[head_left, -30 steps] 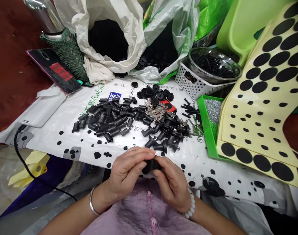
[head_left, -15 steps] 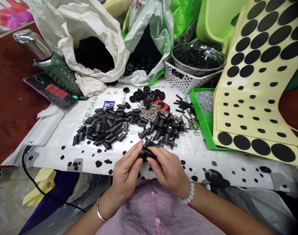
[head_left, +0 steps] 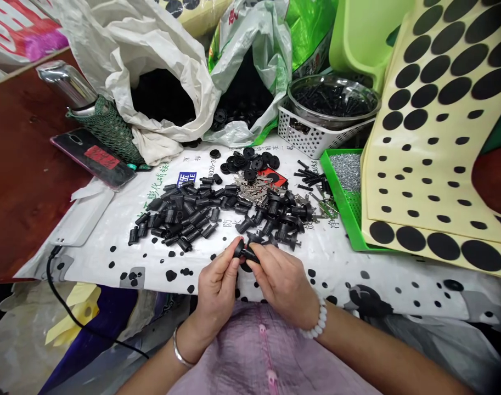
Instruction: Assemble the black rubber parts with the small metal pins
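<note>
Close to the table's front edge, my left hand [head_left: 218,282] pinches a black round plastic cap [head_left: 238,249] between thumb and fingers. My right hand [head_left: 286,282] grips a black plastic cylinder [head_left: 250,254], its end against the cap; whether the two are joined I cannot tell. Just beyond my hands lie flanged black plastic pieces [head_left: 275,206]. To their left spreads a pile of loose black cylinders [head_left: 180,214]. Behind them are flat metal strips [head_left: 252,190] and black discs [head_left: 256,163].
Black springs [head_left: 310,176] lie near a green tray [head_left: 351,233] of small metal bits. Sheets of black round stickers [head_left: 423,181] overlap the tray. At the back stand open bags [head_left: 163,44], a white basket [head_left: 302,137] and a steel bowl [head_left: 293,90]. A phone [head_left: 91,159] leans at left.
The cap and cylinder have tilted, so the cap's round side and a narrow part between the pieces show more. Both hands still grip. The whole view has shifted slightly.
</note>
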Available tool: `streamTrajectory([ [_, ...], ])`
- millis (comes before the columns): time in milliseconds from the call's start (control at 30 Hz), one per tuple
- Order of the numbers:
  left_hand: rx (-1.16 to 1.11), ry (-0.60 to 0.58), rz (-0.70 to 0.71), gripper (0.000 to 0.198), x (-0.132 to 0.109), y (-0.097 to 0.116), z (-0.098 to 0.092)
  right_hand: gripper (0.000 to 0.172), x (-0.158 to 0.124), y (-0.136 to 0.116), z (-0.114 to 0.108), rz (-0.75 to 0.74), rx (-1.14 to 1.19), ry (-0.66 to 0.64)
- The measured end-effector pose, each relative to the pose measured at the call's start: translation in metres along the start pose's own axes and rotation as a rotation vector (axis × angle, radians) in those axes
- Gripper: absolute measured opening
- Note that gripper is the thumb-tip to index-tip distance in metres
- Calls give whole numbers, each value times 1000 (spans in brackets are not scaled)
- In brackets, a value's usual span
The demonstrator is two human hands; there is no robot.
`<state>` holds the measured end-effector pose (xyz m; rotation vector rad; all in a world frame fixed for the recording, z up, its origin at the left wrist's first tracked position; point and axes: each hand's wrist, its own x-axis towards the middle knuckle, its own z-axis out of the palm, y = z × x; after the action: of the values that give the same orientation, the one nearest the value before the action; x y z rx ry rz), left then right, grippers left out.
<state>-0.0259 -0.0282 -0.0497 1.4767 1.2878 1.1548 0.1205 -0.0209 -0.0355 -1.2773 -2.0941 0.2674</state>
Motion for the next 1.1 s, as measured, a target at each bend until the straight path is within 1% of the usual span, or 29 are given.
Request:
streamTrajectory([
  [167, -18, 42, 0, 34, -2, -6, 3, 28, 0, 0, 3, -120, -158, 4],
  [233, -14, 67, 9, 33, -2, -8, 3, 29, 1, 1, 4, -136, -139, -28],
  [267, -9, 75, 15, 33, -2, -8, 3, 30, 1, 2, 5, -102, -75, -48],
  [400, 31, 95, 66, 32, -2, -9, 3, 30, 5, 3, 5, 111, 222, -108],
  [533, 16, 121, 101, 32, -3, -12, 3, 28, 9, -3, 5, 216, 397, -151],
  [633, -36, 151, 96, 32, -3, -15, 4, 39, 12, -9, 6, 320, 517, -200],
  [733, -76, 159, 83, 32, -3, -15, 4, 51, 17, -11, 7, 383, 552, -233],
  [800, -95, 166, 80, 31, -2, -13, 5, 52, 20, -12, 7, 387, 534, -238],
  [833, -107, 174, 76, 30, -2, -12, 6, 50, 20, -12, 6, 378, 514, -236],
  [867, -123, 187, 70, 30, -1, -11, 6, 45, 20, -13, 4, 364, 491, -230],
  [933, -173, 213, 42, 30, 0, -10, 7, 29, 16, -14, 2, 334, 423, -210],
  [967, -200, 219, 21, 30, 0, -9, 7, 27, 13, -15, 2, 311, 356, -194],
  [1033, -244, 222, -6, 31, 1, -8, 7, 33, 7, -15, 4, 262, 189, -157],
  [1100, -256, 226, -3, 30, 1, -7, 7, 31, 3, -14, 8, 228, 55, -134],
])
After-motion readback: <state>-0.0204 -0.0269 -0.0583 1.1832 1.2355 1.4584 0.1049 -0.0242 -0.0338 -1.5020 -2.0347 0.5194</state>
